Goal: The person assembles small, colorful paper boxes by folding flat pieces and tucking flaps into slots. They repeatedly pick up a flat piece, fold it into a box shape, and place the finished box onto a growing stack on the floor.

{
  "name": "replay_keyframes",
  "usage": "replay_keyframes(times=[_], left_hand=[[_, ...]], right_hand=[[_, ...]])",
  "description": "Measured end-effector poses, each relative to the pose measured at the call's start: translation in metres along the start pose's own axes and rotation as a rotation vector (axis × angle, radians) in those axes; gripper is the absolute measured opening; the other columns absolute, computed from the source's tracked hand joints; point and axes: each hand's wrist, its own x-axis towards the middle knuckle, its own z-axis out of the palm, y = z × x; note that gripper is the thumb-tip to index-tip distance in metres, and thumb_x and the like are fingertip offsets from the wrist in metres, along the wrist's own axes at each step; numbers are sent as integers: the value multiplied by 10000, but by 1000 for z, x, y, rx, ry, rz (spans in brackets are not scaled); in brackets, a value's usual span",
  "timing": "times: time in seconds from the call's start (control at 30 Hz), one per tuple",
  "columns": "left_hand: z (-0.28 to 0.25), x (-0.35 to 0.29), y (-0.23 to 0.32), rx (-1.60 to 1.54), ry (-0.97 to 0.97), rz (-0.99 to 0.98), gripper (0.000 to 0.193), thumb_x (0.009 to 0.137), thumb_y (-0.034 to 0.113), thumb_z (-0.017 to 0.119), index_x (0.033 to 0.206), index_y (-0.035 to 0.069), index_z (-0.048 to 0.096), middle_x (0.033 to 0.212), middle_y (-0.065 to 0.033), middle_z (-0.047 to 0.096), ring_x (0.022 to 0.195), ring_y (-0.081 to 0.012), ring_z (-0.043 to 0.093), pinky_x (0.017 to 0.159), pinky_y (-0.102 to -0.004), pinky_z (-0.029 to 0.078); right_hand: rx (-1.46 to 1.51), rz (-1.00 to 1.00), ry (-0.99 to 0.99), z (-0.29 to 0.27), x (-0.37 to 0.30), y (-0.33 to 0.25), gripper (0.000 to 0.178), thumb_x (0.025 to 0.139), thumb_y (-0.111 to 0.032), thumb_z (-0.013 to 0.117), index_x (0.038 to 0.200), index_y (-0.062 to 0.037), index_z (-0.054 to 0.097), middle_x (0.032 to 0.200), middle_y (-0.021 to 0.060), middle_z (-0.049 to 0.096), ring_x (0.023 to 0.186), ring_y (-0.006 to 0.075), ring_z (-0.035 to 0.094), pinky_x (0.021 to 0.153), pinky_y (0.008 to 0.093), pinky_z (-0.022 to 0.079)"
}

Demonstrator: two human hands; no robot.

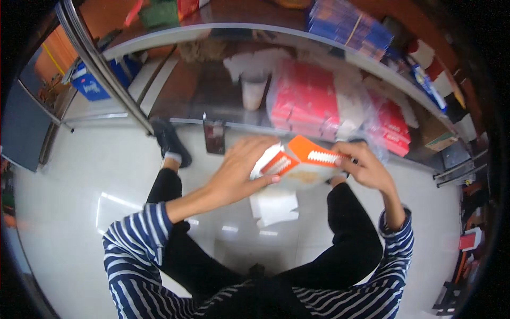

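Observation:
An orange and white cardboard box (pixel 302 146), partly folded with its flaps angled up, is held in the air between my two hands. My left hand (pixel 239 167) grips its left side, thumb along the near face and fingers behind the white panel. At the right end, my right hand (pixel 366 164) pinches the orange flap edge between thumb and fingers. Motion blurs the box's lower face. Beneath it, a white piece of flat card (pixel 273 206) lies on the floor between my legs.
A shelf rack ahead carries plastic-wrapped red and white packs (pixel 305 95), a cup (pixel 254 91) and a banded blue stack (pixel 348 26). A dark phone-like slab (pixel 214 136) leans against the lower shelf edge. A blue box (pixel 91 82) is at the left; a metal post (pixel 101 69) stands nearby.

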Motion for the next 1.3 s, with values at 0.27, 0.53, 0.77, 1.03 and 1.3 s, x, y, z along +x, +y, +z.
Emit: replay_keyframes(times=[0.27, 0.53, 0.77, 1.03, 1.3], left_hand=[[2, 21, 26, -445, 131, -132, 178, 799, 127, 627, 896, -22, 638, 753, -146, 614, 635, -171, 595, 540, -272, 436], [9, 9, 37, -129, 177, 80, 137, 768, 137, 641, 785, 3, 664, 602, -97, 571, 507, -184, 560, 482, -293, 433], [17, 16, 31, -126, 208, 50, 151, 700, 168, 684, 748, 25, 675, 589, -65, 559, 497, -175, 527, 465, -295, 410], [11, 18, 40, -18, 346, 158, 105, 641, 115, 695, 644, 44, 617, 588, -47, 526, 531, -188, 500, 488, -301, 397], [-15, 13, 49, 343, 467, 539, 179, 606, 127, 707, 753, 52, 638, 608, -5, 490, 539, -156, 474, 478, -279, 360]], right_hand=[[-20, -30, 526, 29, 8, -50, 305, 800, -220, 609, 1020, -8, 592, 930, 149, 639, 823, 240, 637, 731, 322, 485], [102, -11, 408, 41, 18, -30, 214, 750, -115, 609, 923, 7, 636, 837, 113, 632, 778, 166, 592, 713, 286, 462], [14, -145, 209, 36, 20, -30, 206, 752, -135, 600, 899, 1, 648, 762, 117, 591, 700, 212, 560, 633, 304, 436], [158, -193, 238, 35, 13, -47, 225, 794, -178, 565, 923, -13, 646, 817, 118, 617, 774, 223, 580, 675, 331, 450], [92, -332, 425, 31, 4, -72, 186, 791, -98, 577, 943, -4, 630, 775, 84, 573, 726, 188, 552, 644, 304, 426]])
